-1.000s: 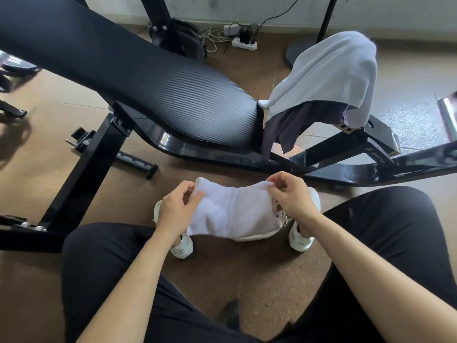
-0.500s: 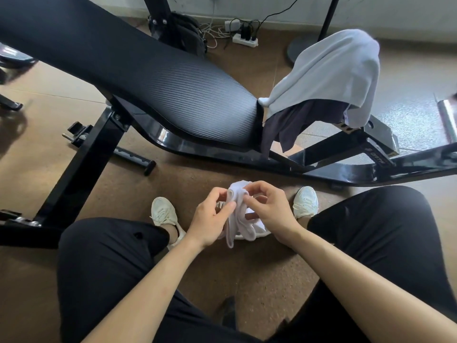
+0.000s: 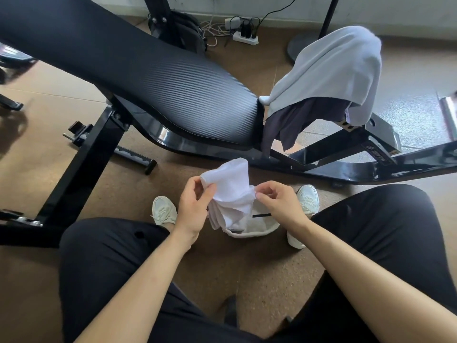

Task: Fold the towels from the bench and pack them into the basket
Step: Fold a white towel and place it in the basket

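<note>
Pinching white towel [image 3: 230, 191] with left hand [image 3: 195, 206] and right hand [image 3: 279, 204] | basket [image 3: 262, 230] at towel's 5 o'clock | risk: loose layers may splay and catch rim

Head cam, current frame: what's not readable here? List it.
1. Basket: head view, mostly behind the white towel and right hand; contents unseen.
2. Folds of the white towel: bunched between left hand and right hand; layer count unclear.
3. Dark cloth: largely under the grey towel; towel or not, cannot tell.
4. Bench: cut off by the top and left edges.
</note>
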